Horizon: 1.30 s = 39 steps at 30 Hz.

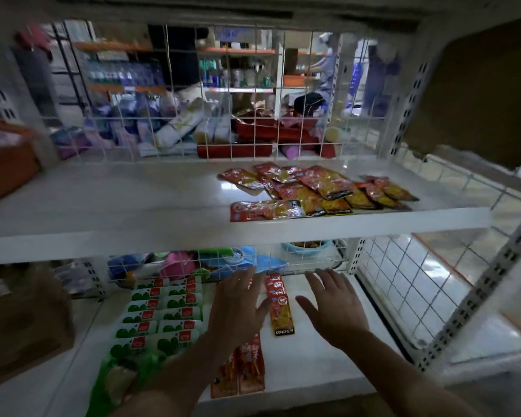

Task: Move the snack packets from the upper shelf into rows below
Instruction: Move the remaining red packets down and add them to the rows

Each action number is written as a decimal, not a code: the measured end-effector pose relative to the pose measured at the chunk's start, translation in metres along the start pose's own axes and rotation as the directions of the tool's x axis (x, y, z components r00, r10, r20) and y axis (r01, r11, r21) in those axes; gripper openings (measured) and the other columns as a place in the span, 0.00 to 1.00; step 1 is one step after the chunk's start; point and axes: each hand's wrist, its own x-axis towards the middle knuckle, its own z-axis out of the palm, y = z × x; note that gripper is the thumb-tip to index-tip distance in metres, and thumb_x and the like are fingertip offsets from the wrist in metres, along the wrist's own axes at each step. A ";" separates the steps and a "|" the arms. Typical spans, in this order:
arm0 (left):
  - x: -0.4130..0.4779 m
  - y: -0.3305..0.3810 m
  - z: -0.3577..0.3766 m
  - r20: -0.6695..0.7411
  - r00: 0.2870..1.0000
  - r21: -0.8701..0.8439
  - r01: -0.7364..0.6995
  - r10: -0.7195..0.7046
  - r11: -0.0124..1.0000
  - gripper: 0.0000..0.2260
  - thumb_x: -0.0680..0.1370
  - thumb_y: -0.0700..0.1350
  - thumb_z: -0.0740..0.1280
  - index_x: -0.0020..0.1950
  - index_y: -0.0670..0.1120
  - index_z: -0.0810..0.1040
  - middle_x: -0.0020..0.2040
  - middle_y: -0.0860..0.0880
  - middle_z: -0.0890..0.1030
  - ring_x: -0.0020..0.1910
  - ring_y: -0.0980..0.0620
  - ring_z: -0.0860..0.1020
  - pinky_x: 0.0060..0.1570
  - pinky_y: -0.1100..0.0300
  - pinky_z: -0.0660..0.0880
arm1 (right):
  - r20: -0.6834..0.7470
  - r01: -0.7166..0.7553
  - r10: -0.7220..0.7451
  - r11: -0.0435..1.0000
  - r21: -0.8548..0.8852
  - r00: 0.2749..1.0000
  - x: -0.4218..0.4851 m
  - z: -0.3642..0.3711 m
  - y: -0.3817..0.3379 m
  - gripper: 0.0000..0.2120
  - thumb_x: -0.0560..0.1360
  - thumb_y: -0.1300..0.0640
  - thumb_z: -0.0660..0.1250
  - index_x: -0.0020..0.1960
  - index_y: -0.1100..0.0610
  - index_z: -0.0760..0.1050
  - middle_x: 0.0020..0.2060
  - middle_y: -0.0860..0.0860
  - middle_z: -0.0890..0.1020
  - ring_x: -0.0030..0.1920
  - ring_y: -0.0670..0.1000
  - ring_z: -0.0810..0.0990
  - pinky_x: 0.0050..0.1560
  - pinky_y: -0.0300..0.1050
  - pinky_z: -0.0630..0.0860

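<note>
A loose pile (313, 188) of red packets is seen on the upper shelf (133, 203), toward 1 o'clock in the view; several are overlapped, and one is laid along the front edge. On the lower shelf (328, 371) a single packet (280, 305), red, is laid lengthwise at 6 o'clock from the pile; a front pair (250, 368) of red packets is partly hidden by the left forearm, at 7 o'clock of it. The left grip (238, 302) is held spread and flat, fingers straight, thumb just beside the single packet; nothing is pinched. The right grip (334, 308) is spread at 3 o'clock of that packet, over bare shelf; nothing is held. Green packets (160, 314) are set in two columns at 9 o'clock of the left grip.
</note>
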 end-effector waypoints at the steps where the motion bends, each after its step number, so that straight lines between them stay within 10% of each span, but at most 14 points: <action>1: -0.005 0.003 -0.007 -0.010 1.000 0.009 -0.003 0.003 1.000 0.30 0.78 0.64 0.48 0.75 0.52 0.68 0.75 0.48 0.70 0.73 0.46 0.67 0.72 0.47 0.65 | -0.006 -0.001 0.001 1.000 -0.018 1.000 -0.006 -0.009 -0.001 0.35 0.78 0.32 0.43 0.74 0.51 0.66 0.72 0.53 0.73 0.73 0.55 0.69 0.74 0.56 0.63; 11: -0.052 0.039 -0.094 -0.009 0.996 -0.011 -0.085 0.085 0.996 0.27 0.82 0.63 0.52 0.79 0.55 0.60 0.79 0.52 0.60 0.78 0.48 0.56 0.76 0.50 0.53 | -0.119 0.019 -0.027 0.998 -0.066 0.993 -0.056 -0.095 -0.010 0.30 0.79 0.35 0.49 0.68 0.54 0.75 0.61 0.54 0.81 0.63 0.57 0.78 0.65 0.58 0.74; 39: 0.080 0.033 -0.191 -0.289 0.935 0.067 -0.194 0.205 0.979 0.21 0.80 0.60 0.59 0.66 0.48 0.75 0.64 0.50 0.76 0.63 0.48 0.73 0.58 0.52 0.72 | -0.286 -0.004 -0.001 1.000 -0.017 0.958 0.058 -0.185 -0.006 0.23 0.79 0.38 0.54 0.66 0.49 0.73 0.60 0.51 0.80 0.62 0.56 0.75 0.62 0.55 0.72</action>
